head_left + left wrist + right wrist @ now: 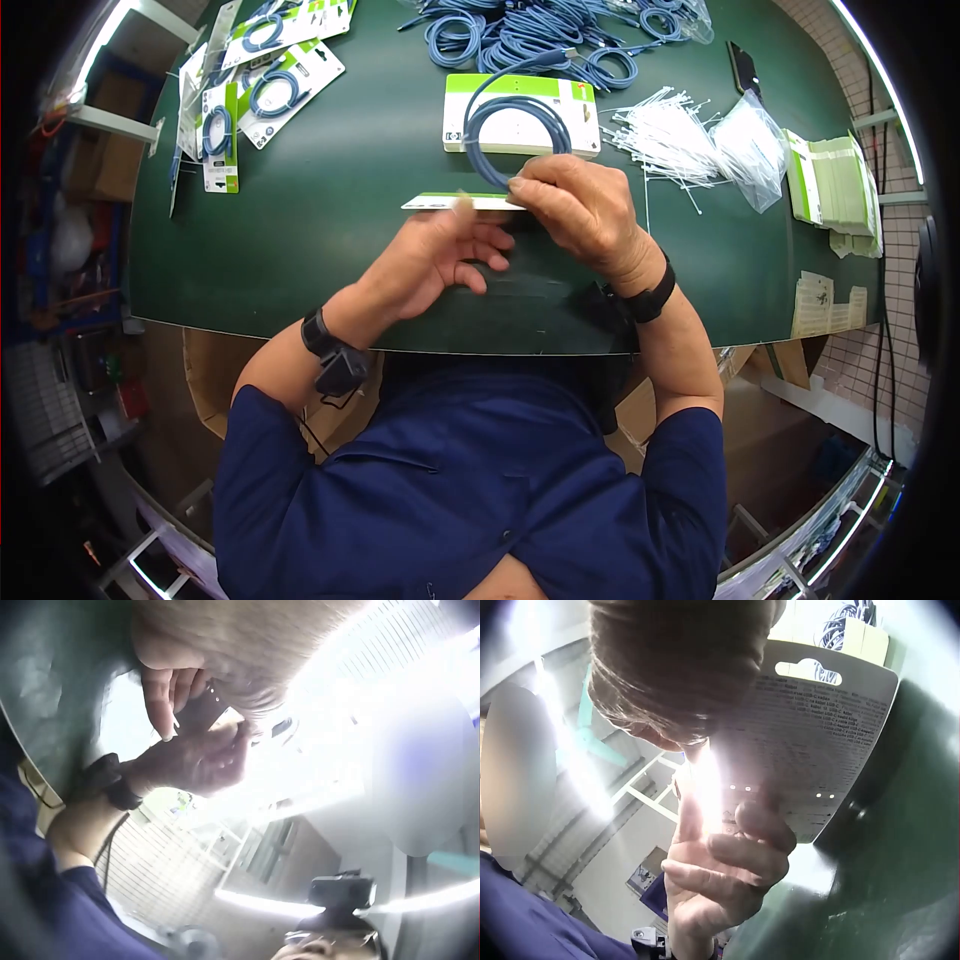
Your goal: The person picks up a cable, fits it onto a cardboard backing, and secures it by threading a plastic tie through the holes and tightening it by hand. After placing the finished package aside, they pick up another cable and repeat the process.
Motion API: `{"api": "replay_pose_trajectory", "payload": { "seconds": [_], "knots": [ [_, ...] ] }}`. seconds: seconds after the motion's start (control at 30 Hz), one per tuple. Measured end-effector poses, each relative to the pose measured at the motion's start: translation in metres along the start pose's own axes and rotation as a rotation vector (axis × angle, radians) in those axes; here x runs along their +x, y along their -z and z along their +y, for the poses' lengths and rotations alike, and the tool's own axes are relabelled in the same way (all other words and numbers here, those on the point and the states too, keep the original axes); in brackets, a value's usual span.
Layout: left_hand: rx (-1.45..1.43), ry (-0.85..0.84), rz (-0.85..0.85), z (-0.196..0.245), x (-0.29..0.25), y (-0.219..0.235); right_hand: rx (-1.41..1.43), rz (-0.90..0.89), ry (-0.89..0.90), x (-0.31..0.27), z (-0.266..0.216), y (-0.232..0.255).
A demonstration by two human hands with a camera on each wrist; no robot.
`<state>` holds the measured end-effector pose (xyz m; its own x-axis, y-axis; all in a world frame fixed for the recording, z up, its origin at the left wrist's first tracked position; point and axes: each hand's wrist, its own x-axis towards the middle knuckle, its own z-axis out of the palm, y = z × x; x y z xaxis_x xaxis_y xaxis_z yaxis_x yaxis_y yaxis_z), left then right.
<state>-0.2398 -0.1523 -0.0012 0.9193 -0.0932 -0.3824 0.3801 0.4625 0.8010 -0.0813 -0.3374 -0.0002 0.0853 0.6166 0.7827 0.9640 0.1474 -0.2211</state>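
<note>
My right hand pinches a coiled blue cable together with the edge of a green-and-white packaging card. The card stands nearly edge-on in the head view. Its printed back, with a hanging slot and small holes, shows in the right wrist view. My left hand is at the card's near side, blurred, with its thumb at the card's upper edge and its fingers spread and loosely bent. Glare hides part of the card between that thumb and the fingers. One cable end rises above the coil.
Behind the coil lies a stack of cards. Loose white cable ties and a plastic bag lie to the right, beside more stacked cards. Blue cables are heaped at the back; carded cables lie left.
</note>
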Motion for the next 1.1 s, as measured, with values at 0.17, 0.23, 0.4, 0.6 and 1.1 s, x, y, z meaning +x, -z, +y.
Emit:
{"api": "replay_pose_trajectory", "payload": {
  "seconds": [0.17,0.23,0.4,0.6,1.1],
  "knots": [
    [-0.378,0.104,0.004,-0.007,0.003,0.01,0.015,-0.038,0.066,0.001,-0.008,0.002],
    [-0.379,0.107,0.037,-0.016,0.003,0.014,0.022,-0.042,0.072,0.002,-0.01,0.001],
    [-0.377,-0.008,0.057,-0.017,-0.003,0.008,0.224,-0.079,-0.15,0.015,-0.011,0.006],
    [-0.142,-0.159,0.052,0.009,0.003,-0.008,0.16,-0.171,-0.272,0.023,-0.016,0.015],
    [0.008,-0.379,0.08,0.015,0.045,-0.021,0.409,-0.065,-0.446,0.006,0.008,0.014]
  ]
}}
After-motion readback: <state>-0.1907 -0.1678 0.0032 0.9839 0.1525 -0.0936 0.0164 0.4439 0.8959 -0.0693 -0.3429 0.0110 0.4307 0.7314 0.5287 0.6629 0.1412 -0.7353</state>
